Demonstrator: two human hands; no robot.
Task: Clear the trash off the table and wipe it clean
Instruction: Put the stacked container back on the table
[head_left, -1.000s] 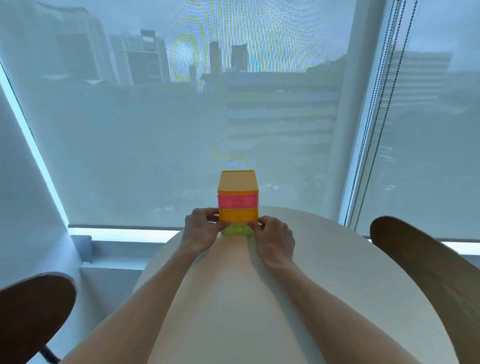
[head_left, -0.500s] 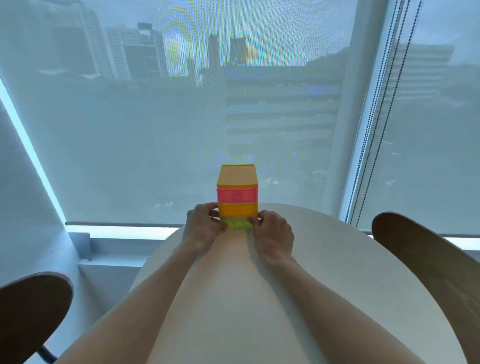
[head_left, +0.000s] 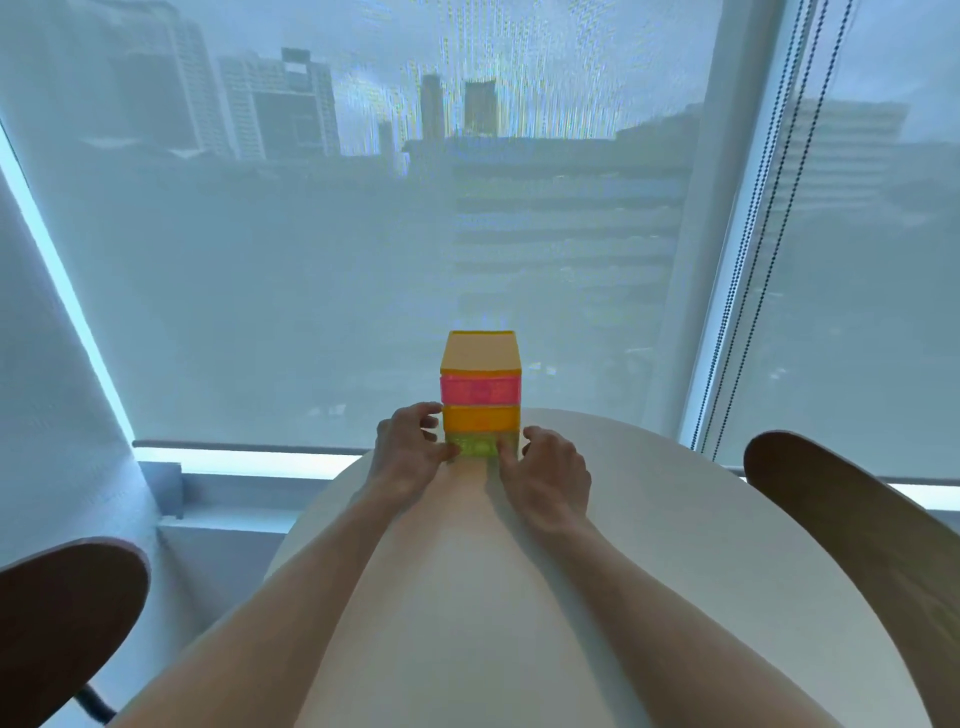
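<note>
- Since a second ago, both hands are loosening at the base of the stack of coloured boxes (head_left: 480, 397); the fingers that were pressed to its sides are now lifting and spreading a little.
- Left hand (head_left: 410, 457) is sitting just left of the stack, thumb touching the green bottom box, other fingers curled loosely near the orange box.
- Right hand (head_left: 548, 475) is sitting just right of it, one fingertip touching the green box, the rest arched on the desk (head_left: 675, 545); neither hand is gripping.
- Stack is standing upright between the hands, at the desk's far edge by the window blind (head_left: 260, 286).
- Boxes are looking like thin translucent plastic: probably light, stiff and smooth, and likely to slide apart.
- Holding the bottom box from both sides seems safest.
- Two dark chairs (head_left: 62, 623) are flanking the arms.
</note>
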